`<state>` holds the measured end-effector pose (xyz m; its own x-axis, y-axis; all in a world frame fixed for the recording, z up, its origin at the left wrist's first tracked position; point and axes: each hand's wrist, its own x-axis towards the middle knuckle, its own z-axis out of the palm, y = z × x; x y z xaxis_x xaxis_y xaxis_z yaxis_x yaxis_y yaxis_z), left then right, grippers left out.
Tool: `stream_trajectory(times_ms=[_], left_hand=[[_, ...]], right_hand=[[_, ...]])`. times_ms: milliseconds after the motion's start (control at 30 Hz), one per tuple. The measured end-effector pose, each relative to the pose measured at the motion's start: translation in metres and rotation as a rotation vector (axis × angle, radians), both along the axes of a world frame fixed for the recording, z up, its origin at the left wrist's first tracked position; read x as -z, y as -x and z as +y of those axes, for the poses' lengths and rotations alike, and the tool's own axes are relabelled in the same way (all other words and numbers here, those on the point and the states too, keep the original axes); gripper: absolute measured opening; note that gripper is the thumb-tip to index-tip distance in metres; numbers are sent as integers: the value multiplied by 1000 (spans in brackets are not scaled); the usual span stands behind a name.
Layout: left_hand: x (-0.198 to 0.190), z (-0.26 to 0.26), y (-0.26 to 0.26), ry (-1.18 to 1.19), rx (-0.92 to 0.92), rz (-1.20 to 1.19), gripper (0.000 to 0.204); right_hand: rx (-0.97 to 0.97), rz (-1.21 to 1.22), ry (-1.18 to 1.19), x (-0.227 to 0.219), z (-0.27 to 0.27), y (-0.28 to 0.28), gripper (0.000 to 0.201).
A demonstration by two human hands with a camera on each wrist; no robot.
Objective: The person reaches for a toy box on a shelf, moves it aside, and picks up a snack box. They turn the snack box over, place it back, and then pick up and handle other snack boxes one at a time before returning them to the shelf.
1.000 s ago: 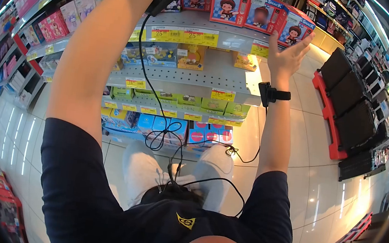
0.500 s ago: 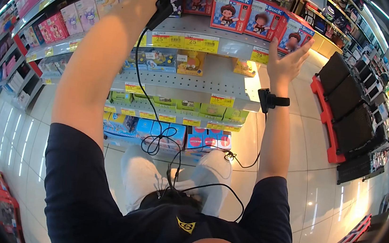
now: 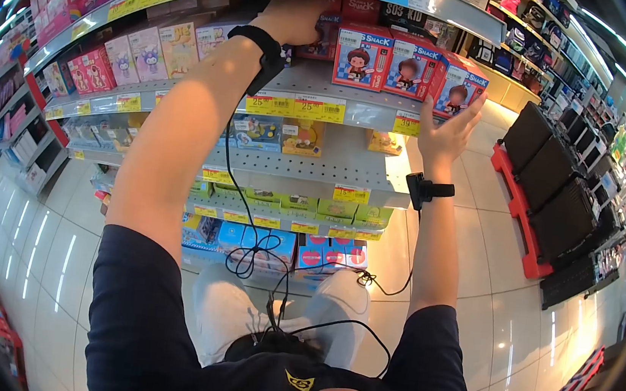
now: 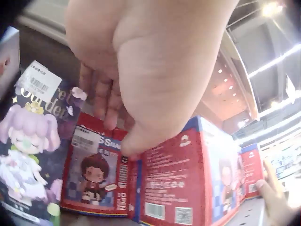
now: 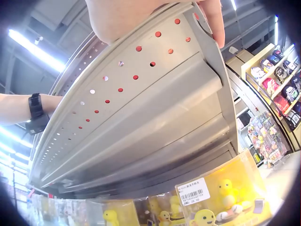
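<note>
So the left hand (image 3: pixel 293 18) is reaching way in toward the far part of the shelf (image 3: pixel 306 80), over a red snack box (image 4: pixel 94 174) that sits farther back than its mates. In the left wrist view its fingers point down at that box's top, with the thumb by the right edge, probably because the shelf above leaves room for an approach from the top and not much else. Can't tell if it actually has a grip or is just touching; the fingertips are partly lost against the box. Just left of that box there's a dark box with a purple-haired figure (image 4: pixel 28 155), so I'd guess coming in from the right is easier. The right hand (image 3: pixel 445 137) is open, fingers spread, up against the end box (image 3: pixel 457 92) at the shelf's right end. My guess is it's there as a bookend, since that box sits angled right by the edge. Two more red boxes, the left one (image 3: pixel 361 59) and the middle one (image 3: pixel 410 68), stand upright between the hands, artwork facing the near side, I assume so shoppers can see it. The yellow price tags (image 3: pixel 318 110) run along the near lip, likely for the same reason.
</note>
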<state>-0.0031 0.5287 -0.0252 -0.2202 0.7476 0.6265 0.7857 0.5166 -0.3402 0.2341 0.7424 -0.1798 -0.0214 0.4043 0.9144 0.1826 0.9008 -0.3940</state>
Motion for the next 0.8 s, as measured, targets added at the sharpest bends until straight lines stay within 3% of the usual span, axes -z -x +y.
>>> stream_trajectory(times_ms=[33, 100, 233, 300, 633, 800], left_hand=[[3, 2, 4, 1, 0, -1, 60], [9, 3, 7, -21, 282, -276, 67], [12, 0, -6, 52, 271, -338, 70], [8, -4, -13, 68, 396, -519, 74], [-14, -28, -57, 116, 266, -737, 107], [-4, -40, -45, 77, 254, -625, 91]], right_hand=[[8, 1, -12, 0, 0, 0, 112], [15, 1, -12, 0, 1, 1, 113], [23, -4, 12, 0, -1, 1, 114], [23, 7, 5, 0, -1, 2, 114], [-87, 51, -53, -1, 2, -3, 108], [-196, 102, -51, -4, -14, -12, 107]])
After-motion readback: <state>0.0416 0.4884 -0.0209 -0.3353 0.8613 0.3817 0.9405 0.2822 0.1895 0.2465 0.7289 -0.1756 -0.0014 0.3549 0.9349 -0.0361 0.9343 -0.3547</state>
